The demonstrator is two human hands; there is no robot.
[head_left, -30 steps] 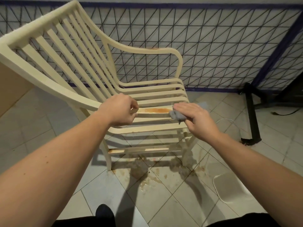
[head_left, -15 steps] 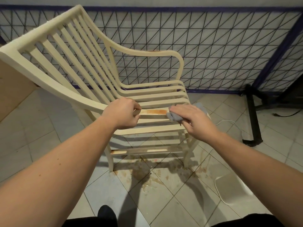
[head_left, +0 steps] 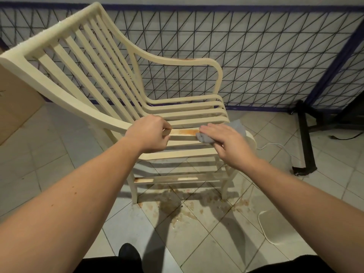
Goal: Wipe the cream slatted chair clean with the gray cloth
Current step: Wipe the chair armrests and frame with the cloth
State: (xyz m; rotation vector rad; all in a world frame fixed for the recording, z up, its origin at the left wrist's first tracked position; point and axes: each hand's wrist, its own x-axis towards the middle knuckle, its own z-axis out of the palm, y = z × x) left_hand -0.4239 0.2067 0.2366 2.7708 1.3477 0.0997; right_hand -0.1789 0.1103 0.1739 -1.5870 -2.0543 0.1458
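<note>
At 6 o'clock, nearest, a dark shoe tip [head_left: 129, 253] on the tiled floor [head_left: 59, 154], w/ brownish spill stains [head_left: 177, 207] just beyond, under the seat. A pale flat pad [head_left: 279, 227] w/ white cord lies at 4 o'clock.

Mid-frame: left hand [head_left: 149, 134] grips the near armrest of the cream slatted chair [head_left: 94, 62], fingers curled round its front end. Right hand [head_left: 226, 142] presses the gray cloth [head_left: 204, 137] onto a seat slat, fingers together & fairly flat over it; the cloth touches the right end of an orange stain [head_left: 186, 132].

Chair faces 3 o'clock, backrest at 10 o'clock; seat slats' long axis runs left-right.

Far: black wire grid fence [head_left: 275, 56] across 12 o'clock, black stand [head_left: 305, 138] at 3, cardboard [head_left: 13, 107] at 9.
</note>
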